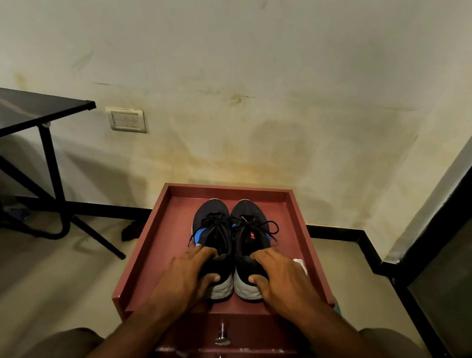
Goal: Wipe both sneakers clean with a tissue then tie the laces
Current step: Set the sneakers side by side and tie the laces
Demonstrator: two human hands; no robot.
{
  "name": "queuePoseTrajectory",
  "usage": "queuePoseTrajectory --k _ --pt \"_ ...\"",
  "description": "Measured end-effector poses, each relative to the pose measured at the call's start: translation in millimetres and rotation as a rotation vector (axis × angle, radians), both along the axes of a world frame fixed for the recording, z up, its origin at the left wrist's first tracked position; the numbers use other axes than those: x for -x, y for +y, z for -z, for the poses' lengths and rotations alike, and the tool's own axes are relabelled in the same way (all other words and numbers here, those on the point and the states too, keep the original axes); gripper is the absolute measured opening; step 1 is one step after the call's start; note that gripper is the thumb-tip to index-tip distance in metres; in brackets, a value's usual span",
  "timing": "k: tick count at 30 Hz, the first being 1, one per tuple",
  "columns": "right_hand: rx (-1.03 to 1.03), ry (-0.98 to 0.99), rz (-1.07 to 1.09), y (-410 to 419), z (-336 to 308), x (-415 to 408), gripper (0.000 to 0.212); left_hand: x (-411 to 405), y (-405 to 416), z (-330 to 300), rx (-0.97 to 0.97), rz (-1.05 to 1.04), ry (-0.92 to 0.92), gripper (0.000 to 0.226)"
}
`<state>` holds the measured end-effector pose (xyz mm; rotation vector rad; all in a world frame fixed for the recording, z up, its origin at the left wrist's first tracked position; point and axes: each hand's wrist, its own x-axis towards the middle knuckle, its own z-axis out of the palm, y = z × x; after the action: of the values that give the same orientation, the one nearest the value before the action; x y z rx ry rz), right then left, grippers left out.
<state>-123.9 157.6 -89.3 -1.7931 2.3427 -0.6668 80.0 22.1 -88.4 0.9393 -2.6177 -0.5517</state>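
Two dark sneakers with grey soles stand side by side, toes toward the wall, on top of a reddish-brown cabinet [160, 241] with a raised rim. My left hand [186, 276] grips the heel of the left sneaker [211, 223], thumb on the back, fingers over its collar. My right hand [279, 274] grips the heel of the right sneaker [249, 220] the same way. The black laces on both look knotted, with loops lying over the tongues. A white tissue [301, 264] peeks out just right of my right hand.
Drawer knobs [221, 335] show on the cabinet front below my arms. A black folding table [12, 111] stands at the left, its legs on the floor. A stained wall with a switch plate [127, 120] is behind. A dark door frame [431, 234] runs along the right.
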Motion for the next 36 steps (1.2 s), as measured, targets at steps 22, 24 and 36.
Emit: queuePoseTrajectory --k 22,24,36 --pt "0.219 -0.188 0.063 11 22 11 0.055 -15 4 20 -0.114 -0.018 0.255 0.083" --pt "0.221 -0.189 0.063 8 20 12 0.058 -9 1 22 -0.069 -0.002 0.261 0.08" --pt "0.154 -0.203 0.052 -25 6 4 0.022 23 -23 17 -0.032 -0.033 0.275 0.034"
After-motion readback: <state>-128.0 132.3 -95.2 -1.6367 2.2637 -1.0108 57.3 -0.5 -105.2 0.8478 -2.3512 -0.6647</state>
